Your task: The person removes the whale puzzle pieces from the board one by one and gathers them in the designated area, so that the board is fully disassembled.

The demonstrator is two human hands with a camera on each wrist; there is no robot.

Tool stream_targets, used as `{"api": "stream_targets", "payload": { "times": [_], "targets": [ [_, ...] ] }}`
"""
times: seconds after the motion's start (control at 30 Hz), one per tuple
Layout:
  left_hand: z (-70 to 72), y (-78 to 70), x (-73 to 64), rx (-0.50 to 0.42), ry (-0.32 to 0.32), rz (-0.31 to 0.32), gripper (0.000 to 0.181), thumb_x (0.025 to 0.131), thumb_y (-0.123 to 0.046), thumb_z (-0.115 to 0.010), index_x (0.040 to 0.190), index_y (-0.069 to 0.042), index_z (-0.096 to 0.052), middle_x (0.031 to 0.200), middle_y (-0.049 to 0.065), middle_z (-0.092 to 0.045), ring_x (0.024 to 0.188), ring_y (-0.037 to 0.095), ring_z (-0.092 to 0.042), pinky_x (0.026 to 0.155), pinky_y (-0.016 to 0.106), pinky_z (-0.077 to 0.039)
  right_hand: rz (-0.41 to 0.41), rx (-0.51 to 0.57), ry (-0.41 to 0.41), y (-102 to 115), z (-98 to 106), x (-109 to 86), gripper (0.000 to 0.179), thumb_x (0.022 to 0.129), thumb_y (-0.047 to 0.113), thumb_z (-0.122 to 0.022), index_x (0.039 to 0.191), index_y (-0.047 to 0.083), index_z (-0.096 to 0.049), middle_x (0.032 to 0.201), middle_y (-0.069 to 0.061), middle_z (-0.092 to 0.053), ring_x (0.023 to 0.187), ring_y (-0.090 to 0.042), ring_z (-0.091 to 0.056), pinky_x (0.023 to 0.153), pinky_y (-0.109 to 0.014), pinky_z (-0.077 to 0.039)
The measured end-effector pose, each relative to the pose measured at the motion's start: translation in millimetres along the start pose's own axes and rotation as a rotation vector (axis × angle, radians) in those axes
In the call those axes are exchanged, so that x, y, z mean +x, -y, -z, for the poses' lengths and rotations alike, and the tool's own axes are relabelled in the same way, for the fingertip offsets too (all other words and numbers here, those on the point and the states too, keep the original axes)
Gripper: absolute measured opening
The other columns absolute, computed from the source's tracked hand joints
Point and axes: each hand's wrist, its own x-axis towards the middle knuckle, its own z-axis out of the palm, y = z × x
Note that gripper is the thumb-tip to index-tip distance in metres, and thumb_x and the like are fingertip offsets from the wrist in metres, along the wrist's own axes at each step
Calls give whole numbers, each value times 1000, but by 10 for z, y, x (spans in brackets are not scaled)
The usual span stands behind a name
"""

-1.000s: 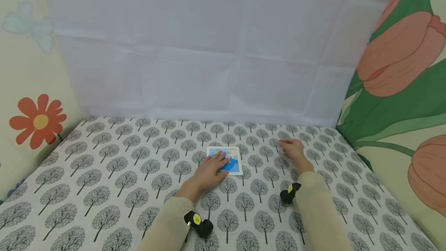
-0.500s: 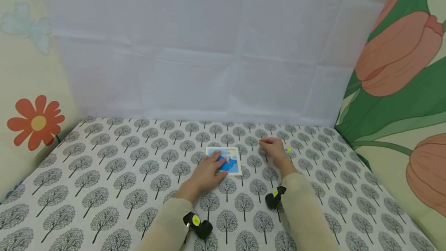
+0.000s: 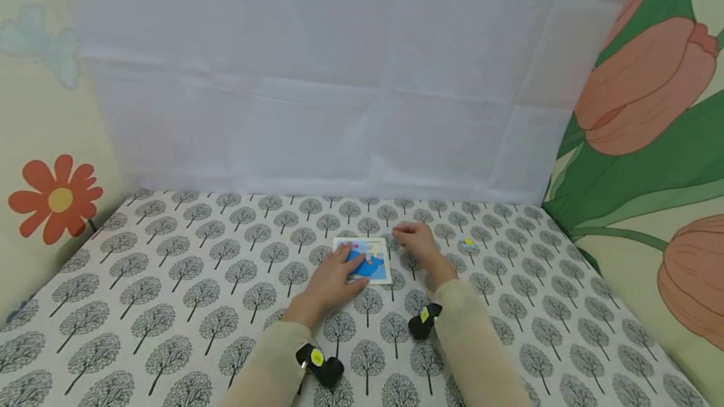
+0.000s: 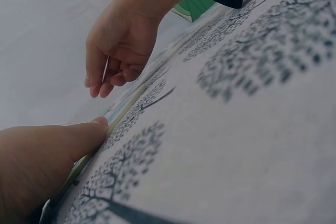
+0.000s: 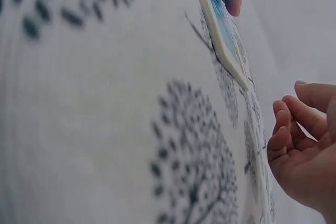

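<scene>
A small square picture board [image 3: 387, 275] with a pale rim and a blue figure lies mid-table. My left hand [image 3: 330, 278] rests on it with fingers spread over the picture, hiding its left part. In the left wrist view, that thumb [image 4: 86, 137] lies along the board's near edge. Just beyond the board's right side, my right hand [image 3: 418, 245] hovers with loosely bent fingers. The right wrist view shows a gap between its thumb [image 5: 312, 95] and fingers, with nothing held. Further right lies a small flat piece [image 3: 469, 243] with yellow and blue on it.
The table wears a white cloth [image 3: 226, 294] printed with grey trees. A white sheet [image 3: 317, 80] hangs behind it. Walls with painted flowers stand left and right. Each wrist carries a small black camera.
My right hand has moved left from over the small yellow-and-blue piece to beside the board, uncovering that piece. The left hand stays on the board, its fingers slightly shifted.
</scene>
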Motion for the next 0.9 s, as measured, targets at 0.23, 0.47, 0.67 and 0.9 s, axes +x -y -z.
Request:
{"api": "stream_targets", "payload": {
  "times": [0.23,0.47,0.67,0.9],
  "targets": [
    [11,8,-4,-11,0,2,54,83,-39,-52,128,-11,-44,136,19,-25,125,32,-17,100,45,-14,11,-47,32,54,-153,-10,19,82,19,-60,95,7,-65,84,-3,-57,72,-15,-52,59,-23,-45],
    [-2,27,5,-14,2,-11,53,84,-39,-52,127,-10,-45,136,19,-25,125,33,-17,100,46,-15,44,-42,80,56,-242,-46,20,82,18,-60,95,4,-64,84,-4,-60,72,-16,-53,59,-25,-45],
    [9,18,-1,-15,9,-13,52,84,-40,-51,127,-11,-45,136,19,-24,125,33,-17,100,46,-15,61,-1,98,39,-293,-68,18,80,11,-61,94,-1,-64,89,-8,-60,82,-19,-55,70,-29,-47],
    [11,18,-12,-9,12,-19,52,85,-39,-50,127,-11,-45,136,20,-24,125,33,-16,100,46,-14,45,-184,93,57,-342,-76,17,81,17,-61,94,7,-66,89,-3,-62,83,-17,-55,75,-31,-44]
  ]
}}
